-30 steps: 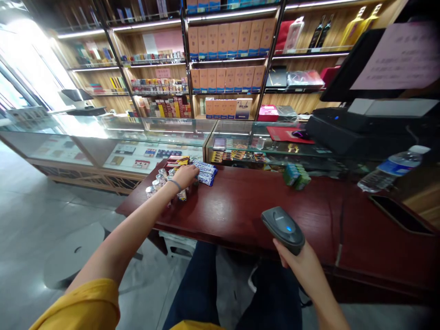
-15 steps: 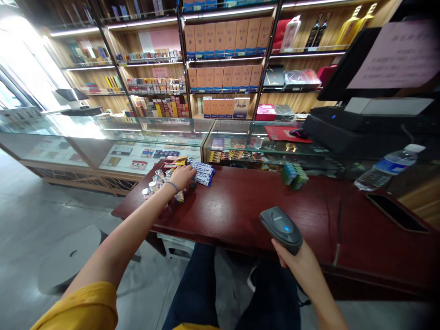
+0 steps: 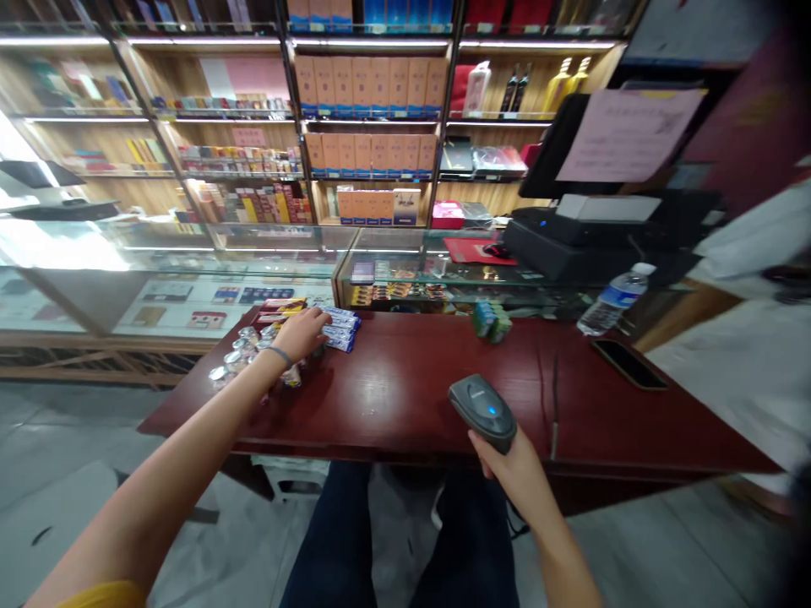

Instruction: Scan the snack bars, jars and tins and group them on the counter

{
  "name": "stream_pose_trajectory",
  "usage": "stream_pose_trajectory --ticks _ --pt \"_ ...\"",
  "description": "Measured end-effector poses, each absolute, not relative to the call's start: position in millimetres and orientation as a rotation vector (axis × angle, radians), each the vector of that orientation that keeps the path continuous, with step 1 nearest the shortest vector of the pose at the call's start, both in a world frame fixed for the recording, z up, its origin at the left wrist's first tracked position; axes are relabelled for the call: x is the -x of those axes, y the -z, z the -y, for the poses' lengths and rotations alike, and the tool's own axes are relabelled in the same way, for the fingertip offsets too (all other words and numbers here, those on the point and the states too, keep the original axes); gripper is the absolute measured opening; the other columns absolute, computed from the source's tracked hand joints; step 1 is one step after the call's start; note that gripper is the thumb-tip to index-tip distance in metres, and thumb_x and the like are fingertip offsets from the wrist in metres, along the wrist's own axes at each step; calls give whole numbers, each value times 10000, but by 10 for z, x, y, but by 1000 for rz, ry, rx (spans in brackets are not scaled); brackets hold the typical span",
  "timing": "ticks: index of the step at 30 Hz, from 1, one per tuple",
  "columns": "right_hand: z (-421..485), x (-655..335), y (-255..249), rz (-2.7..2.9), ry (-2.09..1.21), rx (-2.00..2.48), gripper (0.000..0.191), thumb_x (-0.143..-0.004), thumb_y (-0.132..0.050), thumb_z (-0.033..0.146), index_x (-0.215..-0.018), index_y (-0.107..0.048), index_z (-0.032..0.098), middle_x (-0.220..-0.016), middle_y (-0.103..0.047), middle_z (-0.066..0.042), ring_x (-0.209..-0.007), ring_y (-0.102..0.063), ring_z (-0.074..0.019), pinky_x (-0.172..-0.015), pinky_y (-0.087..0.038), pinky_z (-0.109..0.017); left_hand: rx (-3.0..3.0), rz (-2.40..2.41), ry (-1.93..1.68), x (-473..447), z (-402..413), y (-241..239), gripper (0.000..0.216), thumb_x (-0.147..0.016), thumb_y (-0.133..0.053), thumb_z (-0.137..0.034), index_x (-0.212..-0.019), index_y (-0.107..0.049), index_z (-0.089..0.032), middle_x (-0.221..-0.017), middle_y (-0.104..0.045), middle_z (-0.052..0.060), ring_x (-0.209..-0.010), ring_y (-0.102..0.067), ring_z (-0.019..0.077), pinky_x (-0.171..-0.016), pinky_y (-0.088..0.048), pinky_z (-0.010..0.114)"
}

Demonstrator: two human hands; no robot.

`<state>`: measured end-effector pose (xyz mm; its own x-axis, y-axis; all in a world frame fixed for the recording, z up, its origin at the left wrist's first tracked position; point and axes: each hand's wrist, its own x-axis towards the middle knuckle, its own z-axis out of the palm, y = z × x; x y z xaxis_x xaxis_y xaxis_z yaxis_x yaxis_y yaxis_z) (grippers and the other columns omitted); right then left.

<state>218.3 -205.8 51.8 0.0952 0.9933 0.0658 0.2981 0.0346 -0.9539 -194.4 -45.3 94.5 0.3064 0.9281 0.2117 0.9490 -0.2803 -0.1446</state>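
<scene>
My right hand (image 3: 507,456) is wrapped round a dark grey handheld barcode scanner (image 3: 485,409), its blue light lit, held above the near side of the dark red table. Over at the table's left, my left hand (image 3: 301,335) has its fingers curled downward among small clear containers with pale lids (image 3: 233,361). What lies under those fingers is mostly hidden. Blue-and-white packets (image 3: 342,328) lie just right of the fingertips. Behind the hand are red and yellow packs (image 3: 279,309).
Small green packs (image 3: 491,321) stand at the table's back. A water bottle (image 3: 614,300) and a phone (image 3: 628,363) are at the right. A glass display case (image 3: 405,245) borders the far edge, with a monitor (image 3: 557,156) beyond. Under the table is a white stool (image 3: 297,481).
The view has swung to the right, so everything appears farther left, and more shows at the right side. Both hands keep nearly the same places over the table.
</scene>
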Motion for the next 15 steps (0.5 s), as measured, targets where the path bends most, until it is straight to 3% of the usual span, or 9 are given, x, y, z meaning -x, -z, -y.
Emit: stream_pose_trajectory --ticks 7,15 --pt "2077 -2455 -558 1271 -902 1420 410 -784 -723 475 -1068 -613 200 -461 -524 86 -378 -475 -159 -435 -429 -283 2482 1532 567 1084 257 -933 277 -972 -521 -296 -1218 -610 -206 -1162 -618 113 -1091 -621 261 -969 -505 378" --pt "2093 -2987 -506 1216 -876 1478 373 -812 -728 458 -1038 -589 195 -444 -526 88 -379 -488 -153 -435 -437 -268 2667 1378 821 -114 -55 -684 343 -979 -515 -258 -1317 -565 -226 -1214 -595 96 -1133 -620 237 -1007 -514 373"
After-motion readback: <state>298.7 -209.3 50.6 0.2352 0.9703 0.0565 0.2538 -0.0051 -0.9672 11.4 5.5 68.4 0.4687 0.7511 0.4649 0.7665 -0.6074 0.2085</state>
